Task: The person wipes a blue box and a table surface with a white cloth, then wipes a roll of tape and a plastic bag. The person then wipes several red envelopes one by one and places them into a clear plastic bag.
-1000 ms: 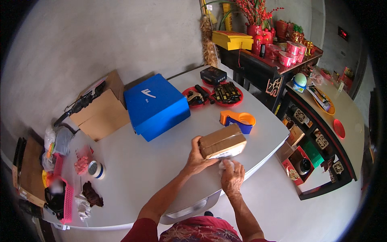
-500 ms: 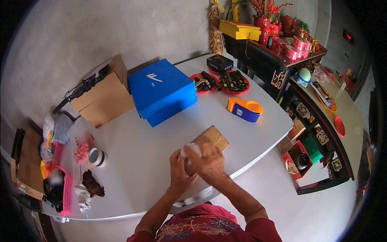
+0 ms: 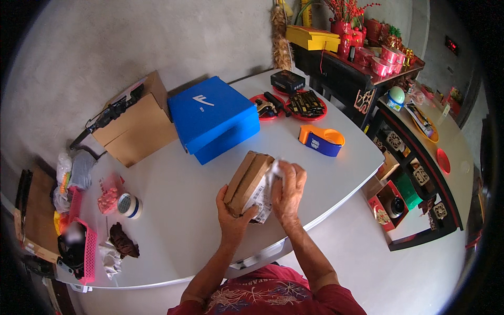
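My left hand (image 3: pixel 233 223) grips a small brown cardboard box (image 3: pixel 249 179) by its near left end, just above the table's front part. The box is tilted, and its right side carries a white printed label (image 3: pixel 261 200). Bent fingers of my right hand (image 3: pixel 289 195) press a crumpled white wad (image 3: pixel 276 169), cloth or tissue, against the labelled side near the far right corner. Part of the wad is hidden behind those fingers. Right of the box lies an orange and purple tape dispenser (image 3: pixel 322 142).
A blue shoebox (image 3: pixel 215 113) and an open cardboard box (image 3: pixel 137 128) stand along the wall. Red plates (image 3: pixel 310 116) of small items lie behind the dispenser. At left are a tape roll (image 3: pixel 129 206), a brown crumpled cloth (image 3: pixel 124 240) and a pink basket (image 3: pixel 90 254).
The cardboard box has been turned in my left hand, bringing its labelled side into view. My right hand has moved right, off my left hand, with the white wad still in its fingers.
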`<state>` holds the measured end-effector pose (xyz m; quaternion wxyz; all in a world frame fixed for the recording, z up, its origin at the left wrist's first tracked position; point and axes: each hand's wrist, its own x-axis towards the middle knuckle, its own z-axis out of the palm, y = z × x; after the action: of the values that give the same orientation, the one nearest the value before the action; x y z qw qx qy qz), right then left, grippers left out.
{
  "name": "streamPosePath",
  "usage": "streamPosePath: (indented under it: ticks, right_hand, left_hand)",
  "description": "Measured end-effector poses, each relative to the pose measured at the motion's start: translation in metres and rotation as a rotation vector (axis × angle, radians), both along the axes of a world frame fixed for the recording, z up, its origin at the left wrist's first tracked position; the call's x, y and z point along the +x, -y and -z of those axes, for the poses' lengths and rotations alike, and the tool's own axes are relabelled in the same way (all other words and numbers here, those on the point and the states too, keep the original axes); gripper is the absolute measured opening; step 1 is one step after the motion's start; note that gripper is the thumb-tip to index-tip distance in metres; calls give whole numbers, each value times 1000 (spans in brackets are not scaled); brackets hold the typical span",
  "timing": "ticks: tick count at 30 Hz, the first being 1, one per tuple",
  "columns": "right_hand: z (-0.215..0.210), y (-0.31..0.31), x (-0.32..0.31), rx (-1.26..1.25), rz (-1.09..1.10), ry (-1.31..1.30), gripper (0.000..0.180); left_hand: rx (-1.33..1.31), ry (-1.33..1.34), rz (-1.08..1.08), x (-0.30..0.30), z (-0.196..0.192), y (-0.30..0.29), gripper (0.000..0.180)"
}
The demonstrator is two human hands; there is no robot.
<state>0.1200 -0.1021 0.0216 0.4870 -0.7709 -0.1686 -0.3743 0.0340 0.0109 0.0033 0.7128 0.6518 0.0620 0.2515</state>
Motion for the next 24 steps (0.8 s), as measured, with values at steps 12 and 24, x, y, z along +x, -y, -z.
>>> streamPosePath:
  ticks: [12, 24]
  right_hand:
    - [2, 48, -63, -165, -745, -38, 38]
    - [-62, 43, -50, 0, -769, -70, 46]
  left_hand:
    - [-710, -38, 273, -27, 12, -38, 67]
    - [-847, -28, 545, -74, 35, -35, 80]
